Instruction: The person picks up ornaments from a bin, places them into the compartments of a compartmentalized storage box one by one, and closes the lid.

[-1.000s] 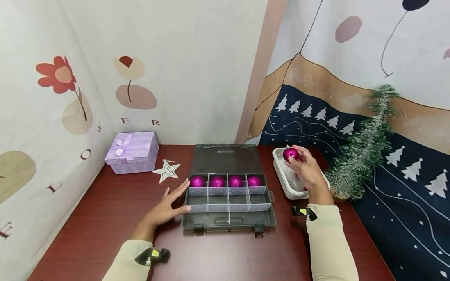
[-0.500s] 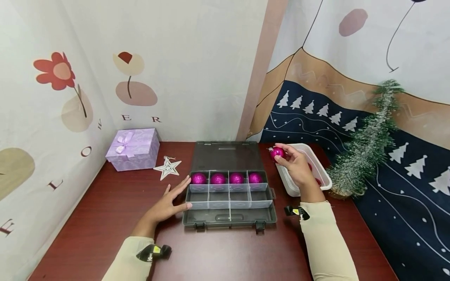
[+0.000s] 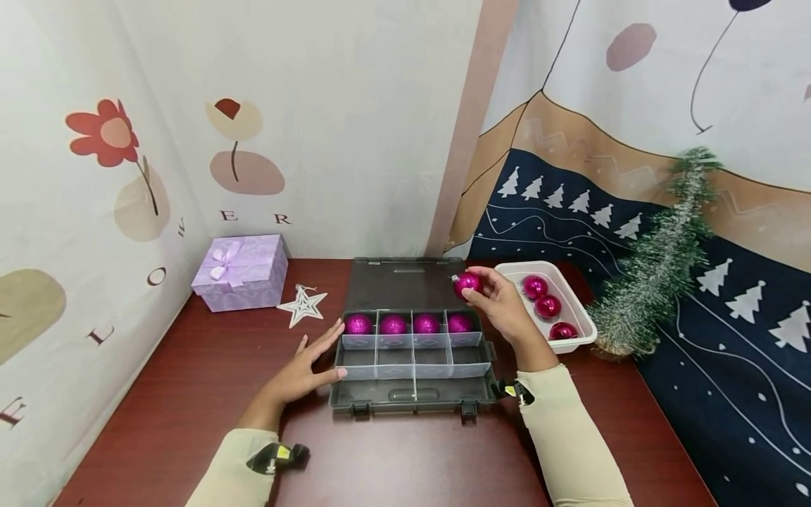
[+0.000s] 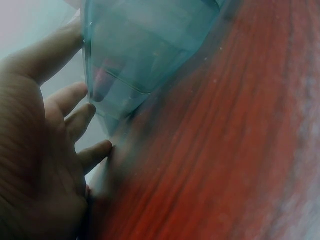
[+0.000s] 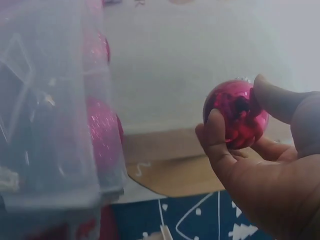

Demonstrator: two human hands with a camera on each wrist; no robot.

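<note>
A shiny magenta Christmas bauble [image 3: 467, 284] is pinched between the thumb and fingers of my right hand [image 3: 505, 308], raised over the back right corner of the divided box. In the right wrist view the bauble [image 5: 235, 114] shows its silver cap by the thumb. The dark, see-through organizer box [image 3: 380, 404] lies with its lid [image 3: 405, 285] folded back. Glittery baubles [image 3: 393, 324] fill its back row of compartments; the middle and front rows hold nothing. My left hand [image 3: 298, 373] rests at the box's left side, fingers extended and fingertips touching the wall.
A white tray [image 3: 579, 310] with three shiny baubles [image 3: 548, 306] stands right of the box. Behind it is a small tinsel tree [image 3: 662, 267]. On the left are a white star ornament [image 3: 302, 305] and a lilac gift box [image 3: 241, 273].
My right hand has carried the shiny bauble leftward from above the white tray to the box's back right, uncovering the baubles in the tray. The left hand has stayed in place.
</note>
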